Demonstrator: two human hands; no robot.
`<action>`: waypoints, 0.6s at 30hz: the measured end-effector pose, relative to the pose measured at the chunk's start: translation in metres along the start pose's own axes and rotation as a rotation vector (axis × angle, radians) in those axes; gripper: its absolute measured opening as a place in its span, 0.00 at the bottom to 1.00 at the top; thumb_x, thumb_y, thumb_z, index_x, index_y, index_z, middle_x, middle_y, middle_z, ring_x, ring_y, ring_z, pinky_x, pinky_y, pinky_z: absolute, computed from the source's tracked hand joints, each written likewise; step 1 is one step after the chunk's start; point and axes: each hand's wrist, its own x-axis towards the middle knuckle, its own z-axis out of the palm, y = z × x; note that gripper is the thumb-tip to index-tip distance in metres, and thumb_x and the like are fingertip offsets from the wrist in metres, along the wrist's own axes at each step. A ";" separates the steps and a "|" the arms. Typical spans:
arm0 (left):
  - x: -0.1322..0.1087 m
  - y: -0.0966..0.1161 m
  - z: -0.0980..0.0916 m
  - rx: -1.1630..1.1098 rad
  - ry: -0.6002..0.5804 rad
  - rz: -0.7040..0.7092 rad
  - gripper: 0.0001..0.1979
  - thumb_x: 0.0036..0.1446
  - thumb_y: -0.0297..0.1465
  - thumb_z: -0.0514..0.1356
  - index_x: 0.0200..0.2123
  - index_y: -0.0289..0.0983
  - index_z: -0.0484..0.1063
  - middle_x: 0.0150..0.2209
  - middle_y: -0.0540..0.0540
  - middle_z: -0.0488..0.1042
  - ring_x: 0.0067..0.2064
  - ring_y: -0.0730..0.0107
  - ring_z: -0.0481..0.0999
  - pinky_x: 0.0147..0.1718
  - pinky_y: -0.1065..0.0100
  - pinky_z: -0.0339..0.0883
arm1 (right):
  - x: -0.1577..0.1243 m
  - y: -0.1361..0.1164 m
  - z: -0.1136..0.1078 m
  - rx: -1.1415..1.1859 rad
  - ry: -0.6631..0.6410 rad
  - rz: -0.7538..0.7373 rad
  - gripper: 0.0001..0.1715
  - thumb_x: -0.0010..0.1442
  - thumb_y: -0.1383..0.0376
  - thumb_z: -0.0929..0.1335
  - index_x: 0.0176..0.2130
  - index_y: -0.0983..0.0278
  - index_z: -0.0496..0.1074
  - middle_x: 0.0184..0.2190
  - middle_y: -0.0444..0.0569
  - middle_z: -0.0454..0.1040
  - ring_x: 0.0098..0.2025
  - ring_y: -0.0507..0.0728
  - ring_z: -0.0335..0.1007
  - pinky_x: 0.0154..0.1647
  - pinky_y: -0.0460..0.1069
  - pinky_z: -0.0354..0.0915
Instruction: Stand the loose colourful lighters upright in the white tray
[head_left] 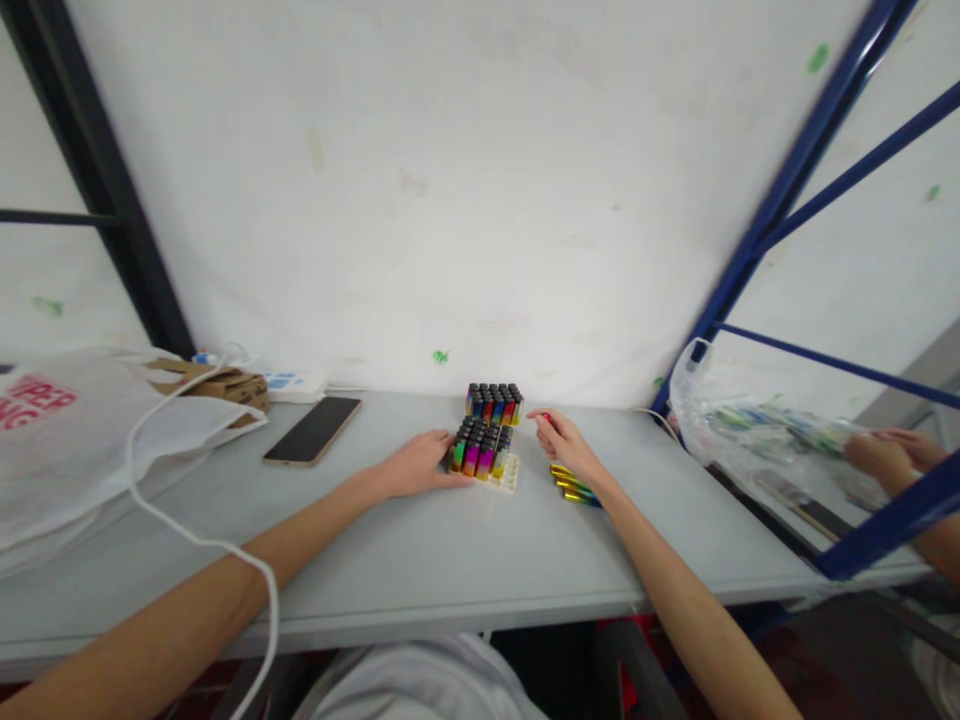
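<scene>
My left hand (416, 464) grips the left end of a white tray (504, 474), its thumb along the front edge. Rows of small upright tubes with black tops and shiny rainbow-coloured bodies (480, 450) stand in this tray; they look like lighters. Pale sockets show at its right end. My right hand (562, 440) is held right of the tray with its fingers curled together. A bit of red shows at its fingertips, too small to name. Under the right wrist several gold-and-blue tubes (574, 487) lie on the desk. Behind the tray stands a second block of black-topped tubes (495, 402).
A phone (313, 431) lies on the grey desk (420, 560) at left, near a white plastic bag (97, 430), cardboard (217, 390) and a power strip (296, 386). A white cable (202, 541) crosses my left arm. Blue frame bars (757, 250) stand at right; another person's hands (892, 455) are beyond.
</scene>
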 end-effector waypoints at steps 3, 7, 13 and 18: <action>0.000 0.003 -0.002 0.003 -0.007 -0.007 0.35 0.62 0.66 0.61 0.44 0.39 0.79 0.43 0.40 0.80 0.45 0.48 0.80 0.49 0.57 0.74 | 0.000 -0.003 0.003 -0.010 0.003 -0.011 0.38 0.62 0.30 0.70 0.45 0.61 0.74 0.25 0.39 0.65 0.23 0.51 0.58 0.23 0.47 0.56; 0.000 0.008 -0.005 0.042 -0.020 -0.016 0.34 0.63 0.65 0.62 0.45 0.38 0.79 0.43 0.39 0.81 0.47 0.46 0.81 0.50 0.56 0.74 | -0.002 -0.001 0.010 -0.084 -0.030 0.015 0.37 0.64 0.30 0.67 0.43 0.60 0.72 0.23 0.39 0.65 0.21 0.52 0.58 0.22 0.48 0.57; 0.000 0.015 -0.010 0.058 -0.011 -0.011 0.33 0.63 0.63 0.63 0.45 0.37 0.80 0.43 0.38 0.81 0.46 0.46 0.82 0.49 0.57 0.74 | -0.001 0.001 0.017 -0.363 0.227 -0.032 0.34 0.67 0.33 0.62 0.30 0.58 0.64 0.22 0.40 0.59 0.26 0.54 0.56 0.26 0.49 0.54; 0.000 0.015 -0.010 0.074 -0.020 -0.016 0.33 0.63 0.64 0.62 0.44 0.37 0.80 0.43 0.38 0.81 0.46 0.46 0.81 0.49 0.55 0.74 | -0.003 -0.004 0.021 -0.545 0.370 0.008 0.33 0.63 0.37 0.62 0.21 0.56 0.53 0.20 0.41 0.51 0.25 0.53 0.51 0.28 0.50 0.47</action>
